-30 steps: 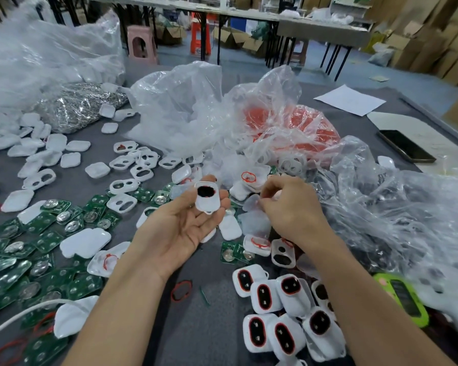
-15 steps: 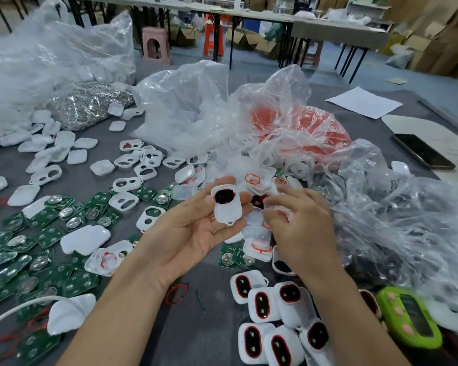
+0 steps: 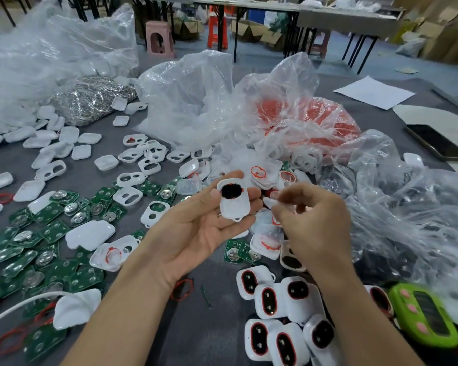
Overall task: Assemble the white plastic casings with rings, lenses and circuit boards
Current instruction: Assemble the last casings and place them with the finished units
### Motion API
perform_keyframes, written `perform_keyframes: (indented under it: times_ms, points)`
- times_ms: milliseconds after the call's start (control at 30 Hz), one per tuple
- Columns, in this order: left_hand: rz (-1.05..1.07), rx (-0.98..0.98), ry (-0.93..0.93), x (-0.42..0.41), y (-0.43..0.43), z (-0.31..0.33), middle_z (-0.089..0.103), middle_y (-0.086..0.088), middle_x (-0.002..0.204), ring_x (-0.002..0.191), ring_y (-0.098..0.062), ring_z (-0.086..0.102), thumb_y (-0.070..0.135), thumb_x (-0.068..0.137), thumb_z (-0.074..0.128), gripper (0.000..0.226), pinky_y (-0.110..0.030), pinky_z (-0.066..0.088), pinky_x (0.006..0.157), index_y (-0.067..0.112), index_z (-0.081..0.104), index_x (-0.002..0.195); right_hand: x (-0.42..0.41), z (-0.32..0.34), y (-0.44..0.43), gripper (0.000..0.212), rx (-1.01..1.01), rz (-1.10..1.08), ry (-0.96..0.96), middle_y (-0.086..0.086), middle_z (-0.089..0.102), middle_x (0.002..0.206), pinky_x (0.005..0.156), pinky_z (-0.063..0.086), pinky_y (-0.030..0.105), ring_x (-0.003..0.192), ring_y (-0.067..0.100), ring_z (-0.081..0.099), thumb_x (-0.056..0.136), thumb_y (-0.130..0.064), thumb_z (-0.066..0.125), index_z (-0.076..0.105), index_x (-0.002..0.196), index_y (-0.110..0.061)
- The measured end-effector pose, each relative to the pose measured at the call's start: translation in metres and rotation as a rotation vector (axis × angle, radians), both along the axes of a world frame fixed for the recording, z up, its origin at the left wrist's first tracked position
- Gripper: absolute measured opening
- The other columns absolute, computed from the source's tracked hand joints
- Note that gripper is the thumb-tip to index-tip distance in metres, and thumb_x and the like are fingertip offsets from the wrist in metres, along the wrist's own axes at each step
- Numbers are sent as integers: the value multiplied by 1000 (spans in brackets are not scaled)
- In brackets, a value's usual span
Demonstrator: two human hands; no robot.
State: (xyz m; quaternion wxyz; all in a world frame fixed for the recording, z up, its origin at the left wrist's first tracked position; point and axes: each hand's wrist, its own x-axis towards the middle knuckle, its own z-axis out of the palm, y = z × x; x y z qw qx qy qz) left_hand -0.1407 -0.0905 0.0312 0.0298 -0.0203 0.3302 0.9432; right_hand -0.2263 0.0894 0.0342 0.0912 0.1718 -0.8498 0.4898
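Observation:
My left hand (image 3: 196, 228) lies palm up and holds a white plastic casing (image 3: 233, 200) between thumb and fingertips; a dark lens fills the casing's upper opening. Just to its right, my right hand (image 3: 315, 225) pinches a small clear piece (image 3: 271, 200) with a trace of red, its fingers curled. Green circuit boards (image 3: 37, 249) lie scattered at the left. Loose red rings (image 3: 182, 289) lie on the table. Several finished casings (image 3: 280, 323) with red-rimmed dark windows are piled at the bottom centre.
Empty white casing halves (image 3: 132, 157) litter the grey table. Crumpled clear bags (image 3: 196, 101) stand behind, one holding red rings (image 3: 315, 120). A bag of metal parts (image 3: 90, 99) lies far left. A green timer (image 3: 426, 315) and a phone (image 3: 434, 141) sit at the right.
My left hand has brought the casing up and a little right. My right hand has lifted off the parts pile with a small piece pinched, coming close beside the casing.

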Motion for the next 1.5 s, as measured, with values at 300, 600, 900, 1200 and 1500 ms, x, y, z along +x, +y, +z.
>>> perform_keyframes:
  times_ms: [300,600,900,1200,1500]
  points:
    - [-13,-65,-8,-2,1,-3,67,-22,132,123,-36,65,18,79,84,47,-40,59,90,14,73,125,3,20,8,30,-571,68,-455,6,79,90,67,59,21,77,16,75,81,9,76,78,98,-16]
    - [14,-70,-21,-5,7,-5,66,-21,133,125,-34,64,19,83,78,43,-38,59,91,15,73,126,7,13,5,24,-764,203,-816,10,77,80,58,57,18,67,14,75,82,12,68,71,97,-6]
    - [26,-103,-34,-8,11,-8,66,-19,134,118,-36,68,10,86,68,37,-39,59,93,13,74,123,16,17,-2,20,-588,270,-569,14,72,65,46,47,23,47,18,62,93,5,65,75,84,-10]
    - [-13,-120,-32,-6,17,-4,66,-22,133,115,-31,70,9,81,70,36,-39,61,88,12,77,117,23,3,-8,16,-337,126,-318,-7,78,77,78,62,46,74,18,75,79,-17,86,81,74,-31]
    - [21,-115,-59,-8,17,-6,68,-20,131,110,-28,72,5,83,69,33,-40,61,88,7,77,115,23,2,-12,16,-416,151,-358,-8,71,61,55,48,17,51,4,60,86,-15,80,80,74,-25]
